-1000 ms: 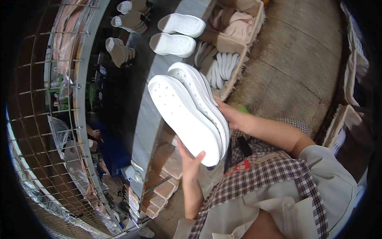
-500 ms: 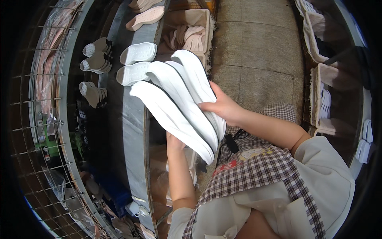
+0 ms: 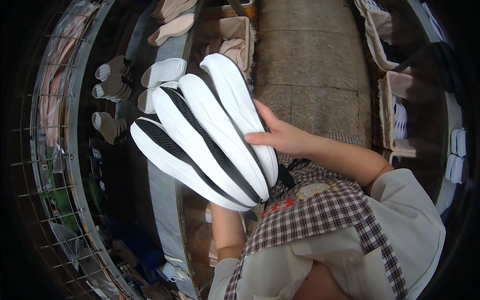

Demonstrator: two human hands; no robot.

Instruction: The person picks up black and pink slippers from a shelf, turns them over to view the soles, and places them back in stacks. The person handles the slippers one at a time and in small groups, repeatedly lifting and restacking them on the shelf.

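Note:
Several white shoe soles [image 3: 207, 142] with black ribbed undersides are fanned out in front of me. My right hand [image 3: 277, 132] is closed on the rightmost ones, its thumb lying across a white sidewall and its fingers behind. From below, my left forearm [image 3: 227, 230] runs up under the left part of the fan. The soles hide that hand's fingers, but they lie against it as if held from beneath. Two more white soles [image 3: 165, 71] rest on the grey ledge just beyond the fan, partly covered by it.
A long grey ledge [image 3: 167, 207] runs along my left, with pinkish soles [image 3: 171, 30] at its far end. Beige-lined baskets [image 3: 227, 27] of soles stand beside it and along the right side [image 3: 395, 82]. Beige soles [image 3: 112, 87] sit on a dark rack behind wire mesh [image 3: 65, 195].
The soles have tilted and spread apart leftward, so their black ribbed undersides now show. My left hand has slipped out of sight beneath them. The view has shifted slightly.

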